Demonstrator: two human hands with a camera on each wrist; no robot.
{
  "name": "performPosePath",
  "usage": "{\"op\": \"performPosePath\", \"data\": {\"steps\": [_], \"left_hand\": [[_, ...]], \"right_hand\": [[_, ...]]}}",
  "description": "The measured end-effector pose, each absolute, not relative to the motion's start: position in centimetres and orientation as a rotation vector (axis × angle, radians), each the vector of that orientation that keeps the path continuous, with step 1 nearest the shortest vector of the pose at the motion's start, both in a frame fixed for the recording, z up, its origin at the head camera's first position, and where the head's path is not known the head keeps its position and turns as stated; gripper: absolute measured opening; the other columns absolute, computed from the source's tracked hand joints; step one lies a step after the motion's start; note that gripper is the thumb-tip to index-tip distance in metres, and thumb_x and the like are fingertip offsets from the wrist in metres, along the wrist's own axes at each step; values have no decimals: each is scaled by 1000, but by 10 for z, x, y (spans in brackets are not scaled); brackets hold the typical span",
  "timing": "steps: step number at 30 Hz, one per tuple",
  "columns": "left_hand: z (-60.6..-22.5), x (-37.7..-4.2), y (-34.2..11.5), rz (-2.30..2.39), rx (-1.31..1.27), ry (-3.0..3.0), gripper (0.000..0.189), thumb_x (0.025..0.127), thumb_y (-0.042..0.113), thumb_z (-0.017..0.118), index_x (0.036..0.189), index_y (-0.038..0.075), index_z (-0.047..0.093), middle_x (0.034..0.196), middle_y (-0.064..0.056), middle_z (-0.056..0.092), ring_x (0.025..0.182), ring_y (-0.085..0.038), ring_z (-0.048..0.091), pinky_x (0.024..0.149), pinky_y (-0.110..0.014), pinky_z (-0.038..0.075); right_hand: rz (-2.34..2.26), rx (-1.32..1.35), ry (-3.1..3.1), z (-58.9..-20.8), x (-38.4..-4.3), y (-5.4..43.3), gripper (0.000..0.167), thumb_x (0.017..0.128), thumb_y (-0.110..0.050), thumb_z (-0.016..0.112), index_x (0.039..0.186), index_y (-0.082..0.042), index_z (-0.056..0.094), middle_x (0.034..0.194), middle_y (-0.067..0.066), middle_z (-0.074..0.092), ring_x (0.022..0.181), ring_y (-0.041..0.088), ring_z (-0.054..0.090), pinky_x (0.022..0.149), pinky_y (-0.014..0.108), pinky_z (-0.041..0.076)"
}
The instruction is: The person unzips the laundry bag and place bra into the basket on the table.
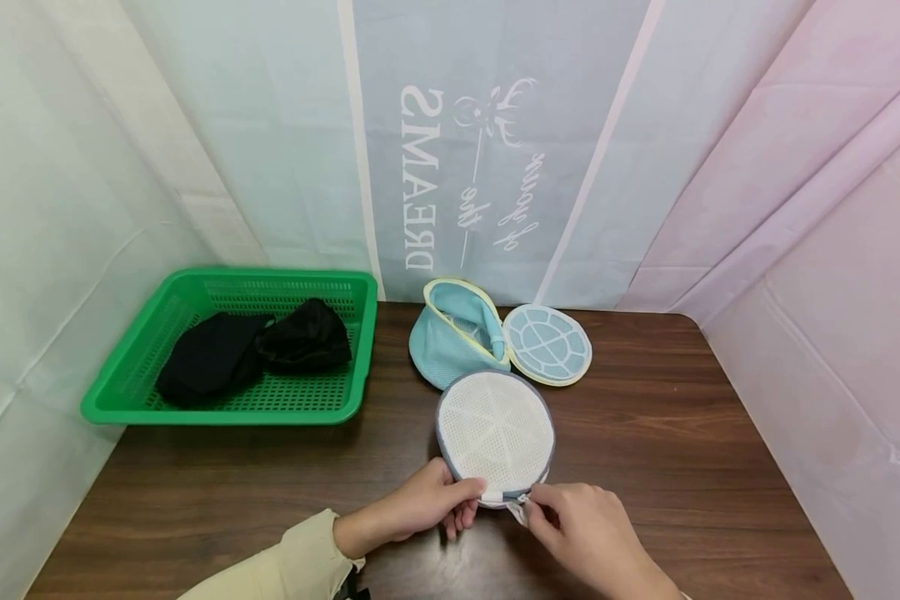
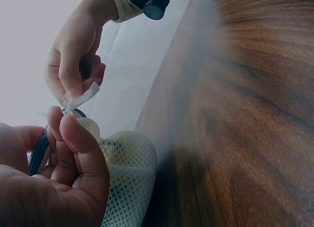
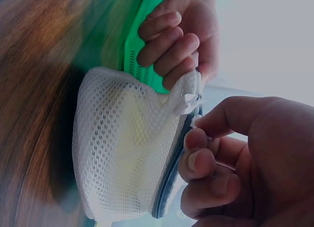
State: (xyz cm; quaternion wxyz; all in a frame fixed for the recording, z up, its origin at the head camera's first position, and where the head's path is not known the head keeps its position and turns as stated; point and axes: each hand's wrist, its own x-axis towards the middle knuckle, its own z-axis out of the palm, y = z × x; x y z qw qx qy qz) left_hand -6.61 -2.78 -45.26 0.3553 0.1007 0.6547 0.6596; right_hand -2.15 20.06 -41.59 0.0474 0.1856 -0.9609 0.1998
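Note:
A round white mesh laundry bag with a dark grey zipper edge stands on the table, its lid facing up. My left hand grips its near rim, thumb on top and fingers underneath. Just to the right, my right hand pinches the small zipper pull at the bag's edge, beside a white ribbon tab. In the right wrist view, pale yellowish content shows faintly through the mesh side; its kind cannot be told. Behind this bag sits a blue mesh laundry bag with yellow trim, its lid folded out to the right.
A green plastic basket stands at the left with two black cloth items in it. The dark wooden table meets a printed curtain at the back, and pale fabric hangs on both sides.

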Motion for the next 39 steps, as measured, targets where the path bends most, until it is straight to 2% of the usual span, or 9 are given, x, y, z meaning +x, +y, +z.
{"op": "performPosePath", "data": {"steps": [4,9,15,22,29,35,39], "left_hand": [[-452,-66,-27,1700,260,1691,44,103,21,58,77,-15,63,59,0,58,45,-6,50,44,-19,44],[-452,-66,-27,1707,274,1688,46,103,20,58,80,-20,61,59,0,58,45,-6,49,44,-18,45],[-452,-67,-28,1714,265,1685,43,102,20,58,75,-13,62,58,0,57,44,-5,49,44,-19,45],[-451,-67,-29,1712,262,1671,44,102,21,58,75,-14,62,58,0,57,44,-5,49,45,-19,45],[-449,-67,-29,1702,244,1676,42,102,21,58,73,-9,62,58,0,57,44,-7,49,45,-20,44],[-450,-67,-29,1697,247,1694,41,102,22,58,71,-4,62,58,0,57,44,-6,49,45,-19,44],[-450,-66,-30,1699,249,1690,43,102,21,58,74,-11,61,58,0,57,44,-6,50,45,-20,44]], "right_hand": [[596,573,-2914,-417,-21,203,47,82,-17,77,61,-34,39,57,-25,24,51,-8,26,45,19,24],[575,556,-2918,-415,-21,204,49,81,-17,77,60,-35,37,57,-26,22,51,-7,26,45,20,24],[556,480,-3001,-410,-25,210,49,82,-16,76,60,-35,37,55,-25,23,51,-5,27,46,22,26],[527,429,-3028,-409,-28,216,47,82,-14,75,61,-35,39,55,-22,24,50,-3,28,46,23,26],[435,398,-2957,-411,-30,223,49,80,-15,75,59,-29,33,55,-21,20,51,-1,25,45,24,25],[423,354,-2965,-412,-34,227,48,83,-15,74,59,-27,34,54,-19,21,50,1,26,44,25,25],[412,311,-2943,-413,-36,230,46,83,-15,71,59,-26,33,54,-17,22,49,5,27,44,27,25]]}}
